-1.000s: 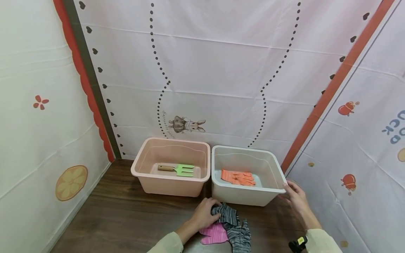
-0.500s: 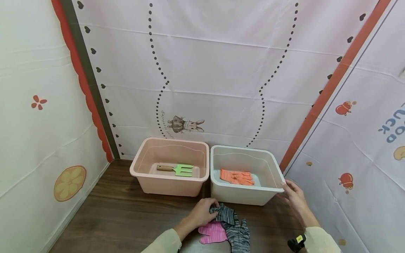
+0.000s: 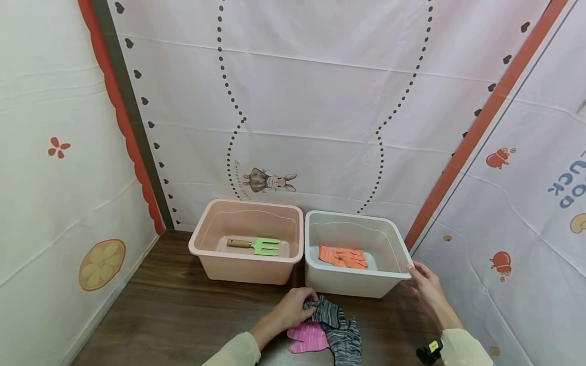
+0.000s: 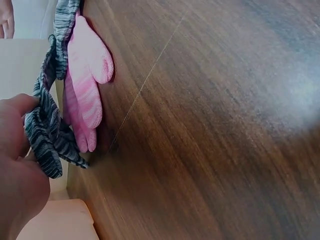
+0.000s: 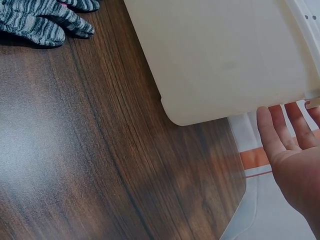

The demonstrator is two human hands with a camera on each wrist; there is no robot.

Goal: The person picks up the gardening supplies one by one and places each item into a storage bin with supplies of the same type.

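To the left of the white bin [image 3: 348, 284], the pink bin [image 3: 247, 269] is standing on the desk [image 3: 178, 300], and a green fork [image 3: 254, 245] with wooden handle is lying inside it. In front of the white bin, the left hand [image 3: 293, 307] is pinching a grey striped glove [image 3: 329, 312] between thumb and fingers, almost closed. A pink glove [image 3: 305, 339] is lying farther in front of the white bin. Inside the white bin, an orange glove [image 3: 343, 257] is lying flat. At the white bin's right front corner, the right hand [image 3: 427, 284] is holding the rim, its fingers being rather straight and slightly parted.
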